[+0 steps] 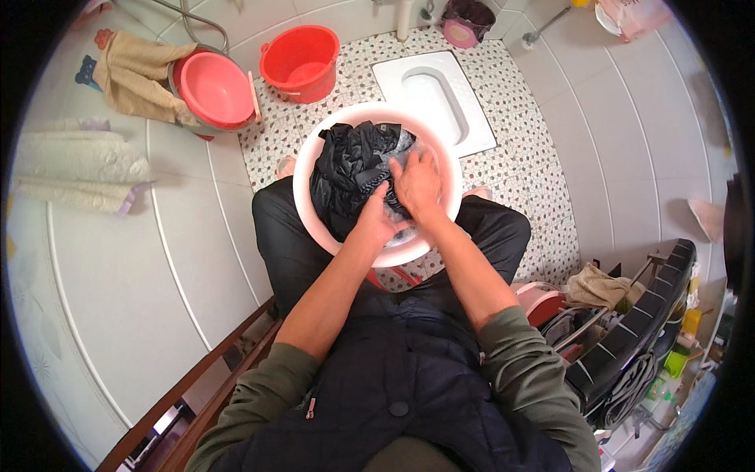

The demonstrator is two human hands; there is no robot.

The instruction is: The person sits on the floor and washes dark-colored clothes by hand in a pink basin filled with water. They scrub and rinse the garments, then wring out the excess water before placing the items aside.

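A pale pink basin (311, 231) rests between my knees, holding a wet black garment (346, 169) bunched up in sudsy water. The cloth is shiny, with a finely patterned strip near my hands. My left hand (379, 222) grips the fabric at the near side, its thumb on top and its other fingers partly hidden by cloth and suds. Beside it, to the right, my right hand (418, 186) is closed over another part of the same garment, fingers bent into the wet folds. The two hands nearly touch.
A red bucket (300, 67) stands beyond the basin, beside a white squat toilet (464, 118) set in the speckled floor (515, 177). Pink basins (219, 90) hang on the left wall near a tan cloth (138, 75). A cluttered rack (629, 338) stands at right.
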